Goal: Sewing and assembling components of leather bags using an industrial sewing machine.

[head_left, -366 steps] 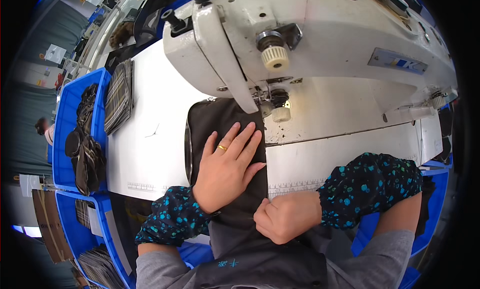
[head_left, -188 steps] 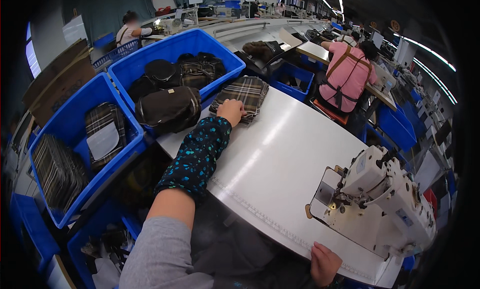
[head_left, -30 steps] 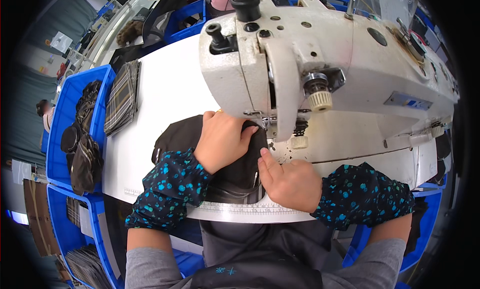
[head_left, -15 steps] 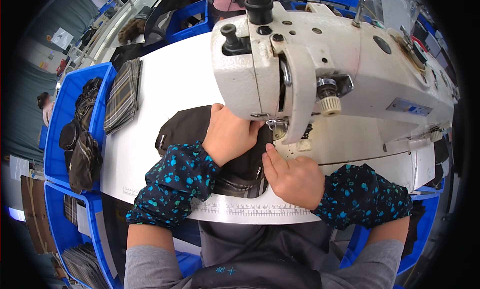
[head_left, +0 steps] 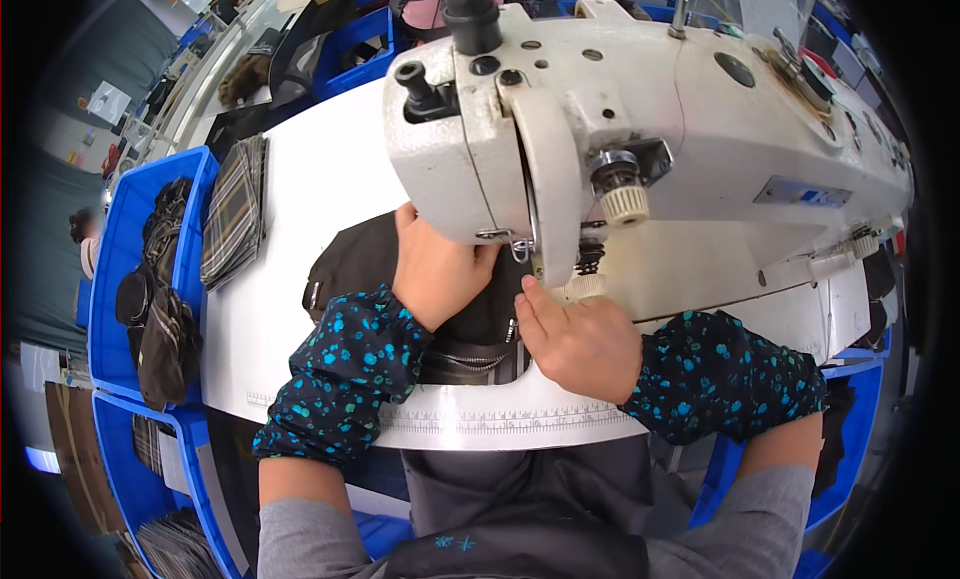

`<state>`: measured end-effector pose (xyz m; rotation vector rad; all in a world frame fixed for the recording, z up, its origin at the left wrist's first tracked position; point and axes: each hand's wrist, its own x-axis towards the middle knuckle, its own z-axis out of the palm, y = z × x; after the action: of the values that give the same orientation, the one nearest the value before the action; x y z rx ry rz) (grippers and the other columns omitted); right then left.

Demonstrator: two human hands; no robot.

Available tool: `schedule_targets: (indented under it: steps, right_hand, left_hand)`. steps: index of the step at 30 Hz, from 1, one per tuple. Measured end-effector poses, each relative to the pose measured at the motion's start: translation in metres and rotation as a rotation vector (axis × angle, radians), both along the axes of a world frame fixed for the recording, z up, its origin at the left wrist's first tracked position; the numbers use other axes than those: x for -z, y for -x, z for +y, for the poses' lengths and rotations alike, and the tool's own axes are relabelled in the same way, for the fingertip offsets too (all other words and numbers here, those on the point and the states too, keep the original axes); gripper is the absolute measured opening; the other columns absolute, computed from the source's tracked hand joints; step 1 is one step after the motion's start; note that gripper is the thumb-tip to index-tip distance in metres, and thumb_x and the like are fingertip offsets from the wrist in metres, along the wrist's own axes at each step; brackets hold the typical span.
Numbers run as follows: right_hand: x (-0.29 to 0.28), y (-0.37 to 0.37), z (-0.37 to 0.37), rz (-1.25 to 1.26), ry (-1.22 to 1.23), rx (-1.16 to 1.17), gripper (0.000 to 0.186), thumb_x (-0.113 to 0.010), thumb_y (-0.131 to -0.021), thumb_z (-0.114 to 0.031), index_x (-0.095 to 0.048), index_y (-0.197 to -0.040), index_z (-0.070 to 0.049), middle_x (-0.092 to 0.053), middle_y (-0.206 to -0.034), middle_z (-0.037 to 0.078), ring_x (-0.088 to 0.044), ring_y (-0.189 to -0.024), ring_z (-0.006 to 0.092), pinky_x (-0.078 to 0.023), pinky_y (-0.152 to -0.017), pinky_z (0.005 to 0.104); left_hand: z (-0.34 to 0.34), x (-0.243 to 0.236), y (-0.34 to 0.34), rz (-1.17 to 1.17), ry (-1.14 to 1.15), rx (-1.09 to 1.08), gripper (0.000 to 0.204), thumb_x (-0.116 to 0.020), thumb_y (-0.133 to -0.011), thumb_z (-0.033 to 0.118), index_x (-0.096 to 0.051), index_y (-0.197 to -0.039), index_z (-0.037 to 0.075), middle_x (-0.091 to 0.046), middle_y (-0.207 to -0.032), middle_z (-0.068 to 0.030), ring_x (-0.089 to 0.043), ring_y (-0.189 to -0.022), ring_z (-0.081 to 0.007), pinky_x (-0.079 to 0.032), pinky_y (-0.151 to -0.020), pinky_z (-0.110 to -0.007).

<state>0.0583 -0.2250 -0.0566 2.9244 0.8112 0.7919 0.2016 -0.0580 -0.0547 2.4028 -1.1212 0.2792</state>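
Dk-brown zippered fabric pc (head_left: 362, 251) on worktop (head_left: 310, 169), partly under sewing machine (head_left: 445, 139). My L hand (head_left: 440, 276) lies on it, R hand (head_left: 583, 347) at its edge; can't tell if pinching. Prob. light, floppy: hold nr edges.

One camera sits on the person's head and looks down from close by at the left hand (head_left: 437, 274), right hand (head_left: 588, 351), sewing machine (head_left: 720, 129) and white tabletop (head_left: 310, 169).
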Motion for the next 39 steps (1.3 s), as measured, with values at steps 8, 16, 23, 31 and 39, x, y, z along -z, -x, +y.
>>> schedule_targets:
  steps: [8,16,23,31,39]
  right_hand:
    - [-0.001,-0.005,-0.002,0.058,-0.03,0.008,0.023,-0.064,-0.082,-0.013,-0.074,-0.101,-0.002,-0.073,-0.094,0.007,-0.062,-0.054,0.0138,-0.045,-0.045,0.0298]
    - [-0.004,-0.006,-0.004,0.009,-0.106,-0.015,0.016,-0.065,-0.074,-0.016,-0.067,-0.085,-0.005,-0.059,-0.066,0.0,-0.062,-0.055,0.0138,-0.043,-0.047,0.0297]
    - [-0.012,0.025,0.006,-0.059,-0.01,-0.04,0.02,-0.067,-0.071,-0.014,-0.072,-0.087,-0.004,-0.072,-0.096,0.011,-0.053,-0.055,0.0109,-0.038,-0.049,0.0271]
    - [-0.006,0.032,0.012,0.02,0.002,-0.118,0.029,-0.066,-0.072,-0.015,-0.076,-0.095,-0.001,-0.075,-0.106,0.016,-0.053,-0.052,0.0102,-0.039,-0.049,0.0251]
    - [-0.009,0.033,0.011,-0.012,0.075,-0.13,0.03,-0.065,-0.07,-0.015,-0.076,-0.093,0.001,-0.075,-0.101,0.023,-0.056,-0.052,0.0113,-0.039,-0.048,0.0252]
  left_hand:
    - [0.027,-0.048,0.059,0.004,-0.141,0.245,0.037,-0.073,-0.083,0.024,-0.069,-0.117,0.009,-0.067,-0.116,-0.0057,-0.061,-0.113,-0.0278,-0.037,-0.106,-0.057]
    - [0.034,-0.036,0.072,-0.01,-0.186,0.242,0.045,-0.073,-0.078,0.014,-0.067,-0.122,0.008,-0.067,-0.115,-0.0048,-0.06,-0.118,-0.0229,-0.041,-0.106,-0.051]
    - [0.034,-0.031,0.078,-0.117,-0.254,0.24,0.031,-0.066,-0.081,0.014,-0.073,-0.111,0.012,-0.058,-0.097,-0.0001,-0.061,-0.103,-0.0183,-0.036,-0.112,-0.057]
    - [0.033,-0.036,0.086,-0.224,-0.32,0.171,0.029,-0.067,-0.081,0.018,-0.072,-0.109,0.011,-0.057,-0.098,0.0004,-0.06,-0.104,-0.0167,-0.033,-0.115,-0.059]
    - [0.031,-0.042,0.088,-0.226,-0.343,0.175,0.036,-0.062,-0.082,0.019,-0.072,-0.116,0.011,-0.065,-0.125,-0.0014,-0.061,-0.115,-0.0187,-0.044,-0.099,-0.042]
